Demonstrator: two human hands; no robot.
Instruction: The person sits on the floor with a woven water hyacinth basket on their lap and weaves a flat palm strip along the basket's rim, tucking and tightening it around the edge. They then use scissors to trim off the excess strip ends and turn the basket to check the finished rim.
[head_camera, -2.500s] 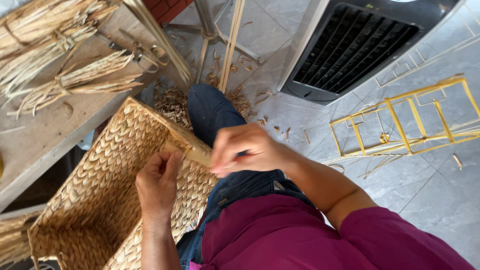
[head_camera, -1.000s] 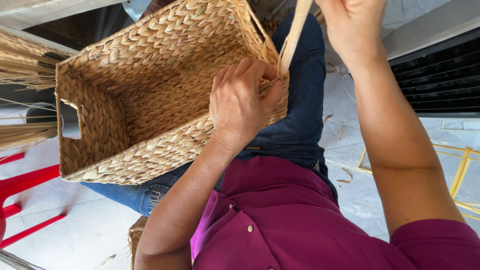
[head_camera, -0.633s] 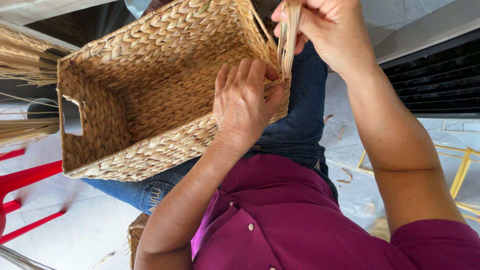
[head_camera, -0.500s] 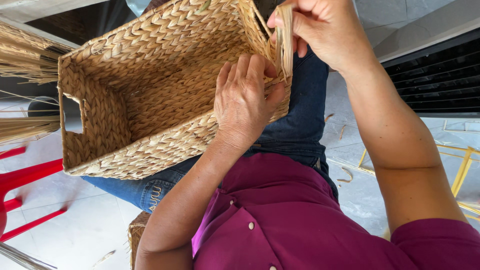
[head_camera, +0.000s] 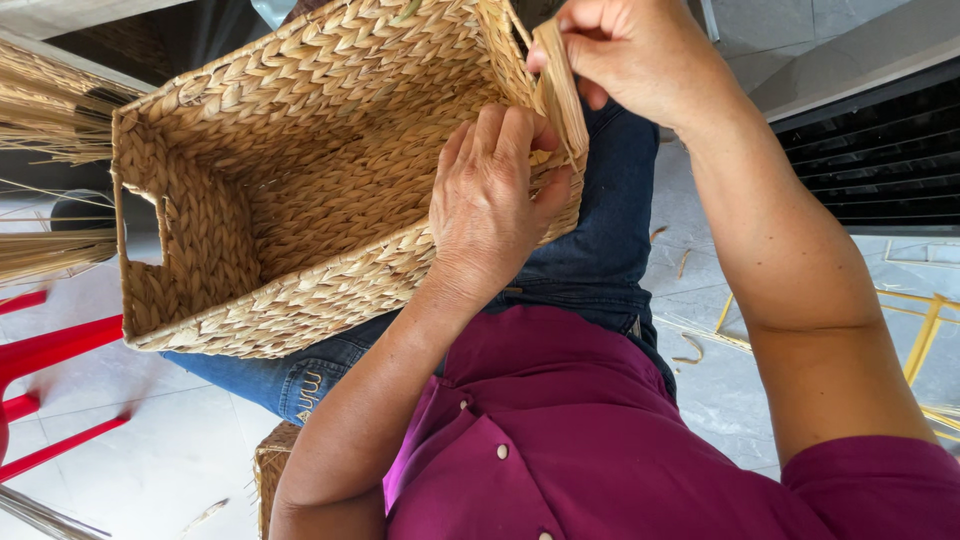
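Two hands on our woven basket (head_camera: 300, 190), resting on the lap: left hand (head_camera: 495, 205) grips the rim; right hand (head_camera: 640, 55) has drawn the pinched straw strand (head_camera: 562, 95) down against the corner since a moment ago.

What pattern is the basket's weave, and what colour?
The woven basket is tan straw colour in a braided herringbone pattern, clearest in the head view.

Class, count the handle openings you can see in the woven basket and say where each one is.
1: a cut-out handle opening in the woven basket's left end wall. The opposite end, under the hands, may hide another.
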